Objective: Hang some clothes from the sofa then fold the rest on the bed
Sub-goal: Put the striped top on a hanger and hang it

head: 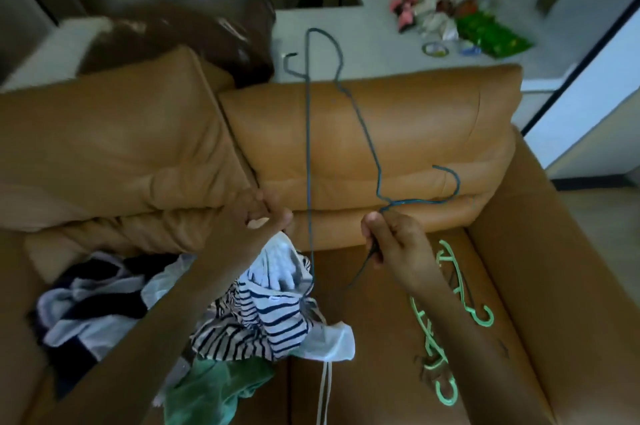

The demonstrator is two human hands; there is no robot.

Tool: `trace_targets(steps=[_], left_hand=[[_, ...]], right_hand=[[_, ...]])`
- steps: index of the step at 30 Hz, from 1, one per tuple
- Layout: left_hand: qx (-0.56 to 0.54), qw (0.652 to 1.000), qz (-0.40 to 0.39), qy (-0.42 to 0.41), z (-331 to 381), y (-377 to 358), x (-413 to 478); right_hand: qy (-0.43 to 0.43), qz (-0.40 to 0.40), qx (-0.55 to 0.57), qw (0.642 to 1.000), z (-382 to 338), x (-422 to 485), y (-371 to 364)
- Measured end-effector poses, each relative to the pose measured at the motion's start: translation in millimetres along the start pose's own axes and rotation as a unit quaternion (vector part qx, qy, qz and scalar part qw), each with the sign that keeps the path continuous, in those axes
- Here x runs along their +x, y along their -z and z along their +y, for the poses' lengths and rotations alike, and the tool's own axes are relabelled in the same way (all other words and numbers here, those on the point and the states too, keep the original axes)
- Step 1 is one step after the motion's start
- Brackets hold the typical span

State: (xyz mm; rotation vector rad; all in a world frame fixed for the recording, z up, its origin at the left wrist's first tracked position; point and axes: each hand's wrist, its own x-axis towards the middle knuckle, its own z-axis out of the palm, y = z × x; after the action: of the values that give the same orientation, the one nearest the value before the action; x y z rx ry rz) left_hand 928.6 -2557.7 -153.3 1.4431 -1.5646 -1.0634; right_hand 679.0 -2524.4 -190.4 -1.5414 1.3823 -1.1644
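Partly, striped shirt [277, 317] in left hand [256, 220]'s grip hides blue hanger [308, 147] pinched by right hand [391, 241].

No text, label, brand or number can be read on anything in view.

Bare sofa seat [349, 286] between clothes pile [242, 313] and green hangers [446, 338], blue hanger [308, 147] crossing above

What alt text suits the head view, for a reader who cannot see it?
A right hand grips a blue wire hanger while the left hand holds up a striped shirt over a tan sofa. More clothes and pale green hangers lie on its seat.
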Motion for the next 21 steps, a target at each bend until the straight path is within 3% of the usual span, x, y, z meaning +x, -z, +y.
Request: trace_targets(steps=[6,9,12,14,18,21], left_hand=[[0.053,0.985,0.002,-0.162,103,65,0],[0.083,0.974,-0.008,-0.211,133,97,2],[0.104,0.96,-0.022,-0.258,175,119,0],[0.135,0.944,-0.033,-0.299,201,131,-2],[0.189,0.936,-0.13,-0.267,243,167,1],[0.315,0.892,-0.188,-0.263,266,192,3]], right_hand=[[0.091,-0.073,-0.021,0.993,-106,6,-22],[0.08,-0.06,0.112,0.989,-154,16,-24],[0.036,-0.038,0.288,0.956,-204,32,-21],[0.023,-0.025,0.339,0.94,-233,41,-18],[0.044,0.003,0.39,0.92,-272,55,-3],[0.081,0.005,0.45,0.889,-285,60,5]])
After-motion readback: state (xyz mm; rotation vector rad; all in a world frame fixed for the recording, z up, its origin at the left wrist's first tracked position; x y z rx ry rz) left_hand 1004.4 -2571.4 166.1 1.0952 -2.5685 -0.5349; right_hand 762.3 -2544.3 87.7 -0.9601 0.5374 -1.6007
